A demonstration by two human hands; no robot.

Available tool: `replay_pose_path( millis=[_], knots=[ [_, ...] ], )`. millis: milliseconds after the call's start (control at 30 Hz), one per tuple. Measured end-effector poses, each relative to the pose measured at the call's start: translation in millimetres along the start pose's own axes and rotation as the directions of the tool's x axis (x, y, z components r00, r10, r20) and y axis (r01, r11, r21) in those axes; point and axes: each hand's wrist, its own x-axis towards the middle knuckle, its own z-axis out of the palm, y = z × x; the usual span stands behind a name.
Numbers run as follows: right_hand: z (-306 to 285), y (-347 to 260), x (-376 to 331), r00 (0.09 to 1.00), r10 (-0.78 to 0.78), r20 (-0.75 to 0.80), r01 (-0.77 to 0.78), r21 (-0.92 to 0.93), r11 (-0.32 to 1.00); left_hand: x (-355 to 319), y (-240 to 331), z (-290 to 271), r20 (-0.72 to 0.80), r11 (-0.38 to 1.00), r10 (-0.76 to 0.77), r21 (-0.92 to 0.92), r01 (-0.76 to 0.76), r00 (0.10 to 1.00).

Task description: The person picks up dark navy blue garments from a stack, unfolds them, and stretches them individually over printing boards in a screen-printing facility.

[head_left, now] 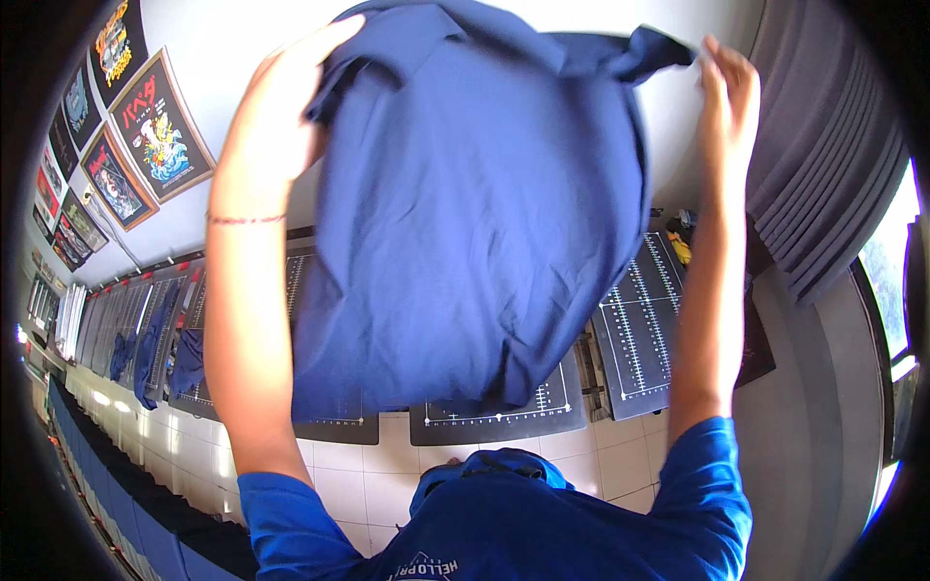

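A navy blue T-shirt hangs spread in the air before me, its lower part blurred and billowing. At its upper left, my left hand is raised and closed on the cloth, with some of the fingers lost behind the fabric and in glare. My right hand is lifted at the upper right. Its fingers are pinched at the tip of a narrow twisted piece of the shirt, probably a sleeve. Below and behind the shirt lie dark boards with white ruler markings, partly covered from view by it.
More dark boards run off to the left, with navy cloth pieces draped over them. Framed posters hang on the left wall. A grey curtain and a bright window are at the right. Pale floor tiles show below.
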Motion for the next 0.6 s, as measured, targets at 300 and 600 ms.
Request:
replay_pose_path(
  millis=[300,600],
  knots=[
    [59.3,-151.8,-307.6,0.577,0.416,0.703,-0.654,0.092,0.751,21.7,1.8,106.9,-0.079,0.992,-0.111,-0.068,0.105,0.991],
    [123.7,-90.8,-368.0,0.489,0.227,0.842,-0.652,0.18,0.737,45.0,51.2,184.7,0.49,0.92,-0.003,-0.339,0.194,0.872]
  ],
)
